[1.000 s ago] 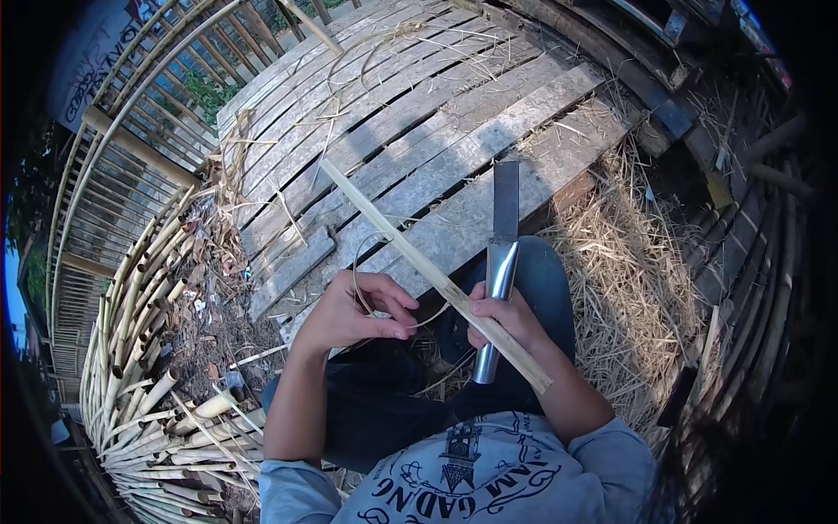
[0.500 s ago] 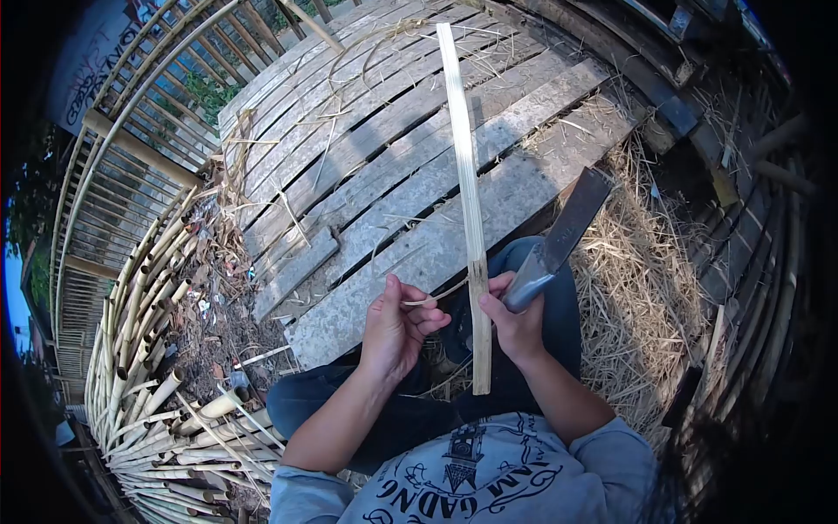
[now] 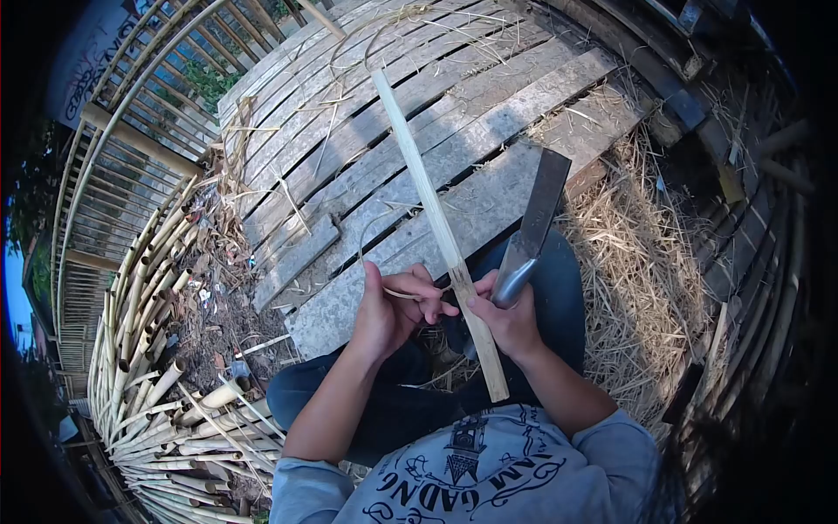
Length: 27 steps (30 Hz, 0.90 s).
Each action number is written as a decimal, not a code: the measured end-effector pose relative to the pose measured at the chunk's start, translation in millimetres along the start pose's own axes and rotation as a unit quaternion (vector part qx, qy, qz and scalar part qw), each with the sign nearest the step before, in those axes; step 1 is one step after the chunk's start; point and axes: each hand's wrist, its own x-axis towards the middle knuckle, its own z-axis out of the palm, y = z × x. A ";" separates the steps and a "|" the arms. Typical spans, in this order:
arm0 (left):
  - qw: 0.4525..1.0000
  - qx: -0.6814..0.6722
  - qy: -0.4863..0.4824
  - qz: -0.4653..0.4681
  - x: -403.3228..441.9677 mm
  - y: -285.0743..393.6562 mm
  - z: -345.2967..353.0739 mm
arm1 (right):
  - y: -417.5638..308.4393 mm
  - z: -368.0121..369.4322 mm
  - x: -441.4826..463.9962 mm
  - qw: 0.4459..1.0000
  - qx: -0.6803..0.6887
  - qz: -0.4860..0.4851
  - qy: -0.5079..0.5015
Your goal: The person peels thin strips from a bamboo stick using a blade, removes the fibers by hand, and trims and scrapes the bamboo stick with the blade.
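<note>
A long, flat bamboo slat (image 3: 424, 185) slants across the middle, its far end over the planks and its near end close to my shirt. My right hand (image 3: 506, 325) is closed on the slat near its lower end. The same hand also grips a broad-bladed knife (image 3: 543, 199) by its metal handle, blade pointing up and away. My left hand (image 3: 390, 307) is just left of the slat, fingers partly bent, with a thin bamboo strip (image 3: 400, 295) across them. That strip curls up past my left thumb; its end by the slat is hard to make out.
A platform of worn planks (image 3: 349, 210) lies ahead, strewn with shavings. Cut bamboo poles (image 3: 188, 428) are stacked at the left below a bamboo fence (image 3: 140, 140). Piled shavings (image 3: 633, 279) cover the ground at the right. My crossed legs (image 3: 559, 297) are under my hands.
The slat's far end has swung left, so it now slants. The knife has shifted left with my right hand. My left hand has turned, and its thin strip now curls upward.
</note>
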 end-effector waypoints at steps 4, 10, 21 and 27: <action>0.998 -0.024 -0.041 0.034 -1.1 6.9 2.5 | -4.0 3.2 -2.0 0.971 0.182 0.153 -0.025; 0.995 0.063 -0.078 -0.016 -5.6 24.3 10.2 | -9.0 4.4 -1.7 0.944 0.260 0.202 -0.024; 0.893 0.432 0.075 0.103 -6.3 33.1 6.1 | -12.0 13.0 -9.5 0.920 0.282 0.257 -0.090; 0.836 0.468 0.194 0.212 -0.2 15.1 11.9 | -1.4 19.5 -14.7 0.948 0.232 0.214 -0.036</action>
